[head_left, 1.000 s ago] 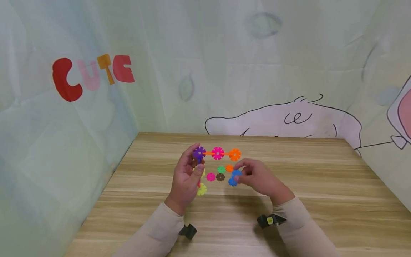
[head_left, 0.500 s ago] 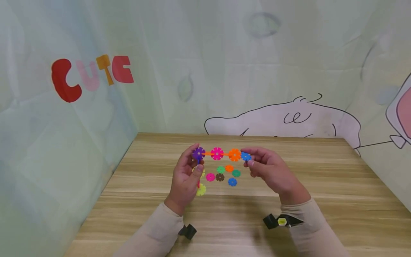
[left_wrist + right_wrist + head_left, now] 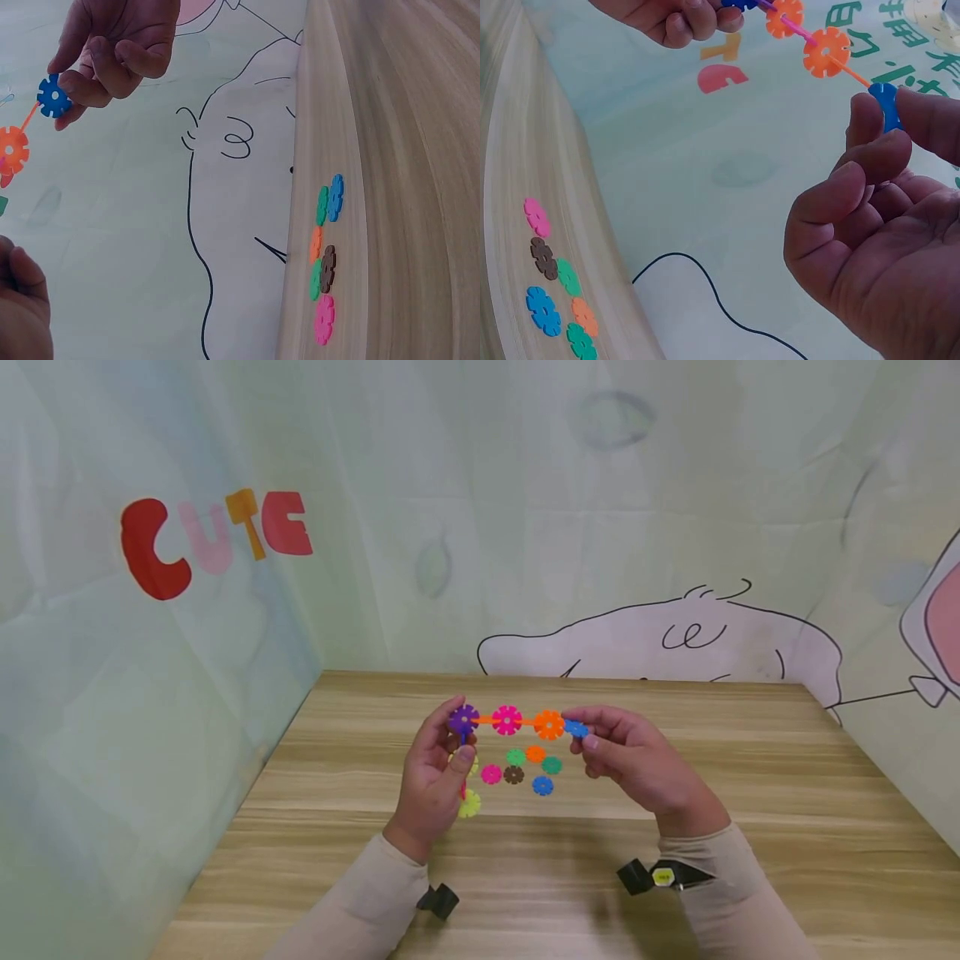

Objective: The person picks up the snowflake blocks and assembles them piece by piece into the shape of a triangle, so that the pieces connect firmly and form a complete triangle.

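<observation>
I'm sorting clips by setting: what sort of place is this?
Probably a children's play corner: a wood-grain table, a cartoon backdrop lettered CUTE, and colourful notched discs.

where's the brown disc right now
In the head view, the brown disc lies on the table, right of the loose pink disc and just below the light-green disc.

Right hand (image 3: 124,41) pinching blue notched plastic disc (image 3: 48,99) against end of multicoloured plastic-disc chain (image 3: 16,139). Left hand (image 3: 24,304) cropped, lower left. Six loose multicoloured notched discs (image 3: 328,270) on wood-grain tabletop (image 3: 420,187).
</observation>
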### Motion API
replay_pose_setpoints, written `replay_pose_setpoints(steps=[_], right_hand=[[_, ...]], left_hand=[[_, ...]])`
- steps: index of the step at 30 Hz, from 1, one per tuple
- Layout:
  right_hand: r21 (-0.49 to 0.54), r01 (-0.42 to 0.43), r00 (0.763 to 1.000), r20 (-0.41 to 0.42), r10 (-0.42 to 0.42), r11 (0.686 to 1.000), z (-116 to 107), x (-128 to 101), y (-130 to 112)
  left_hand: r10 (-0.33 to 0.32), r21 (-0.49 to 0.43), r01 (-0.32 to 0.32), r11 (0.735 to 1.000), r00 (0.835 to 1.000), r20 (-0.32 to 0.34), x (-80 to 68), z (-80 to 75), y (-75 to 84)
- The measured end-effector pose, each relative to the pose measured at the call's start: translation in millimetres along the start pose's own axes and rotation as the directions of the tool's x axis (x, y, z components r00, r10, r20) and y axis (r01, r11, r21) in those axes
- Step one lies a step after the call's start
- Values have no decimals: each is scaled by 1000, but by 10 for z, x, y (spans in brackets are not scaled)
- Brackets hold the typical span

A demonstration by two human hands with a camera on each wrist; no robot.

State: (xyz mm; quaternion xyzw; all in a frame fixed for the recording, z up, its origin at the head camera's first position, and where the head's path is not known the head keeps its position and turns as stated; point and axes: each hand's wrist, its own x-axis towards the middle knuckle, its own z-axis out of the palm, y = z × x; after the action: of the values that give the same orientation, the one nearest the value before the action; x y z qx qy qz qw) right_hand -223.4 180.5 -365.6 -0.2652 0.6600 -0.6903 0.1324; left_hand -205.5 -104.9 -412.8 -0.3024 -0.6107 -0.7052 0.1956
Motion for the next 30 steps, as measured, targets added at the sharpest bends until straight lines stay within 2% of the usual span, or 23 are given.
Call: replay_pose_setpoints(steps=[16,30], right_hand=[[4,17,997,74,-17,1000,-49,-38,-26],[-34,-14,1000,24,15,999,-23,-45,-36]], left_hand=[[-6,17,6,1000,1000,18,-1,-11,-9],[29,42,-32,999,998,58,-9,-10,-25]])
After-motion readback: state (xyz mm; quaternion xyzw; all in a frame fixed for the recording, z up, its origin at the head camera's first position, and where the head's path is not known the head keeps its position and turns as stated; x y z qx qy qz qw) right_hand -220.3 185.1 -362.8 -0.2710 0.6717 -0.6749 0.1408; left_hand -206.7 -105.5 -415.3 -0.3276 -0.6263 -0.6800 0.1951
